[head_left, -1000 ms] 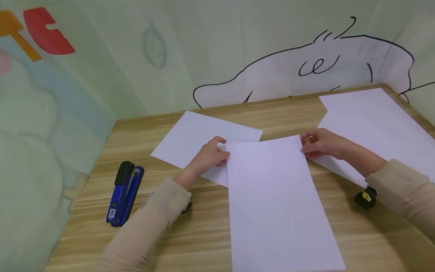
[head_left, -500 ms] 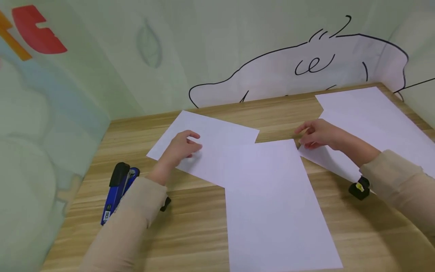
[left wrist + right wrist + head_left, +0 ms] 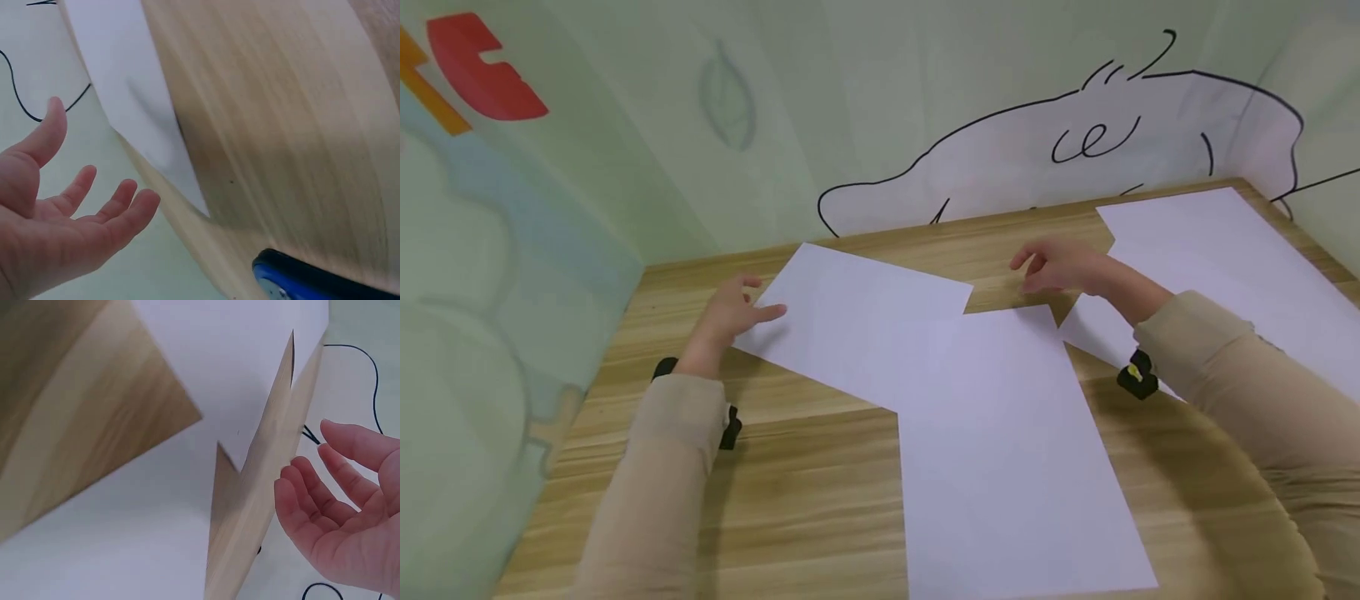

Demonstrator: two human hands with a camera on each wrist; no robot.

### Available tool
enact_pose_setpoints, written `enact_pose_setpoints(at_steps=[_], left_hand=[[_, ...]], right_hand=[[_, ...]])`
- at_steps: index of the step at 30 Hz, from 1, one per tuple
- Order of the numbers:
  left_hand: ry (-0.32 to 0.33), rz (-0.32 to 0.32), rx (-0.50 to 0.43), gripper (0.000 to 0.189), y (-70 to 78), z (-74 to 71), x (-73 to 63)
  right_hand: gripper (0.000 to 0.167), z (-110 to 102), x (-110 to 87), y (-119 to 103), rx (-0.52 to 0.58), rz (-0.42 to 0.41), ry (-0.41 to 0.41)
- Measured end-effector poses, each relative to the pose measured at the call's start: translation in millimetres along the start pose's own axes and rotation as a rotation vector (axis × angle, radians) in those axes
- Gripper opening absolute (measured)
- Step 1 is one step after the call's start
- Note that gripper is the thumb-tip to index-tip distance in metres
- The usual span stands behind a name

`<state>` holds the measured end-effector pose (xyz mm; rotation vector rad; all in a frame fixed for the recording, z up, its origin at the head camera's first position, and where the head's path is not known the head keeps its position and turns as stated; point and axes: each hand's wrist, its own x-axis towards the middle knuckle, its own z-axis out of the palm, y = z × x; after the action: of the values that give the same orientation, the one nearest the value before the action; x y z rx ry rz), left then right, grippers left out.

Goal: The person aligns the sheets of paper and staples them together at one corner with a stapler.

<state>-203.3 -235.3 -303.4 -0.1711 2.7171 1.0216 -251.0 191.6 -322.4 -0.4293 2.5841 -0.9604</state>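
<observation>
My left hand (image 3: pixel 728 315) hovers at the left corner of a white sheet of paper (image 3: pixel 857 321), fingers parted and holding nothing. In the left wrist view its palm faces up beside that paper (image 3: pixel 125 87), thumb apart from the fingers. My right hand (image 3: pixel 1060 267) hangs above the table past the top edge of a second sheet (image 3: pixel 1015 467), which lies lengthwise in the middle and overlaps the first. The right wrist view shows the right hand (image 3: pixel 350 512) with loosely bent fingers and nothing between them.
More white paper (image 3: pixel 1232 275) lies on the right of the wooden table (image 3: pixel 812 500). A stapler (image 3: pixel 665 367) is mostly hidden behind the left arm; its blue body (image 3: pixel 300 281) shows in the left wrist view. A printed wall covering (image 3: pixel 880 108) stands behind the table.
Both hands have let go of the top corners of the middle sheet, which now lies flat. The left hand has moved left, covering the stapler; the right has moved up and left.
</observation>
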Motion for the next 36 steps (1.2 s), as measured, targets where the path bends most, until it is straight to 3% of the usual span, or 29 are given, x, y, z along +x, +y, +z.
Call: enact_pose_setpoints(at_steps=[4, 10, 19, 25, 29, 36], left_hand=[[0.006, 0.023, 0.084, 0.073, -6.4, 1.8, 7.9], [0.001, 0.054, 0.214, 0.075, -12.9, -0.6, 11.9], [-0.078, 0.014, 0.167, 0.083, -20.6, 1.6, 15.9], [-0.032, 0.022, 0.201, 0.080, -27.1, 3.1, 18.1], [-0.024, 0.002, 0.164, 0.081, -30.6, 4.5, 19.6], [-0.018, -0.018, 0.142, 0.085, -31.1, 5.6, 23.3]], right_hand=[[0.036, 10.2, 16.8, -10.4, -0.063, -0.015, 0.026], [0.041, 29.1, 38.8, -25.5, -0.071, -0.031, 0.010], [0.050, 50.1, 56.0, -44.4, -0.082, 0.019, 0.037], [0.052, 63.3, 61.1, -50.0, -0.127, 0.009, 0.075], [0.048, 68.3, 63.6, -50.4, -0.149, 0.032, 0.085], [0.046, 67.7, 64.5, -51.0, -0.071, 0.098, 0.054]])
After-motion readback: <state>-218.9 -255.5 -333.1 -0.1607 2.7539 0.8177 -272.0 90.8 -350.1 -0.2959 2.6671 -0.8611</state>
